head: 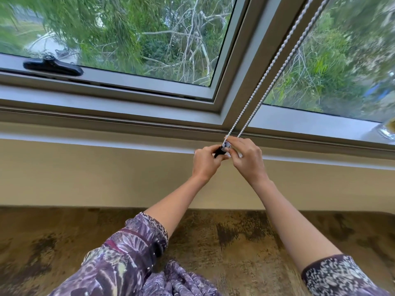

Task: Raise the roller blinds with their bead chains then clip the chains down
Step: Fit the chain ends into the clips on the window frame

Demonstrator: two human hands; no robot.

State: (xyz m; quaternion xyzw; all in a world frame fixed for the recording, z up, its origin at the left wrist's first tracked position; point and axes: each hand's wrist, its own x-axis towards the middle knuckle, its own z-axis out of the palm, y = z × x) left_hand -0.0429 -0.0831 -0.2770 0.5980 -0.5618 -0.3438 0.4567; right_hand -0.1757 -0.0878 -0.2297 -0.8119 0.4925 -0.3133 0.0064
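A white bead chain [275,65] runs as two taut strands from the top right down to the window sill, in front of the grey frame post. Its lower loop ends at a small clip [224,146], black with a pale round part, at the sill's edge. My left hand [205,163] pinches the black end of the clip. From the other side, my right hand [248,159] holds the clip's round part and the bottom of the chain. No blind fabric is in view; both panes are uncovered.
A black window latch [53,66] lies on the left sash's lower rail. A glass object [386,131] stands on the sill at the far right. Below the sill are a cream wall [85,174] and a mottled brown carpet [245,242].
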